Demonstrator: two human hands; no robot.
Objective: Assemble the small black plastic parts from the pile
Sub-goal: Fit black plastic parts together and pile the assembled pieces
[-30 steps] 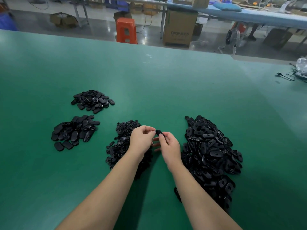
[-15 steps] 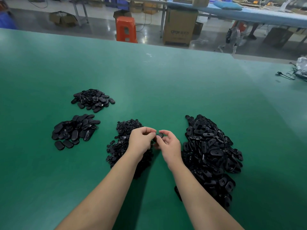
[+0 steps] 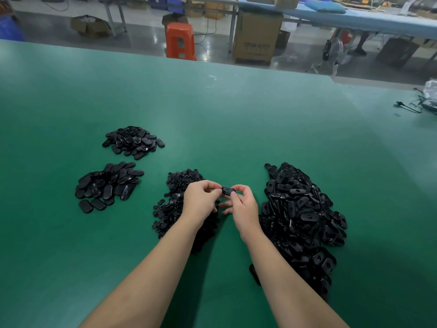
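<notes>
A small black part (image 3: 228, 191) is pinched between the fingers of the left hand (image 3: 201, 202) and right hand (image 3: 243, 208), above the desk (image 3: 236, 119) between 2 piles. Possibly misaligned, it could slip if squeezed unevenly.

"OTOR" lettering, with unreadable characters beside it, on the tall cardboard box (image 3: 257, 36) beyond the table

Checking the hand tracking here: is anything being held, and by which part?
Yes: one small black part, pinched at its left end by the left hand and at its right end by the right hand.
</notes>
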